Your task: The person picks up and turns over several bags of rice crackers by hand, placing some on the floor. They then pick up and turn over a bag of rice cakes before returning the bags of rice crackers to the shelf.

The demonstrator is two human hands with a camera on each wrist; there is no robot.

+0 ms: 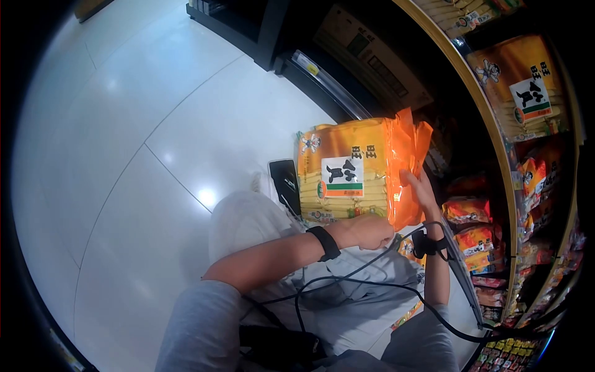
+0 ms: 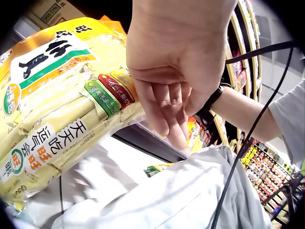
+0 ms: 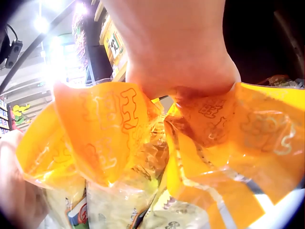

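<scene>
A large orange-and-yellow bag of rice crackers (image 1: 347,167), with long wrapped packs showing through its clear part, lies over the person's knees. At its orange end, the right hand (image 1: 421,192) grips the plastic, thumb lying on the film. Gathered orange film (image 3: 107,133) hides the right fingers in the right wrist view. The left hand (image 1: 369,232) is beside the bag's near corner. Seen in the left wrist view, the left fingers (image 2: 164,107) hang loosely curled next to the bag's side and hold nothing.
Shelves of snack bags (image 1: 474,211) rise close on the right, with another rice cracker bag (image 1: 520,87) higher up. A cardboard box (image 1: 372,59) stands in the dark lower shelf ahead. Black cables (image 1: 347,277) cross the lap. A dark phone-like device (image 1: 285,180) is left of the bag.
</scene>
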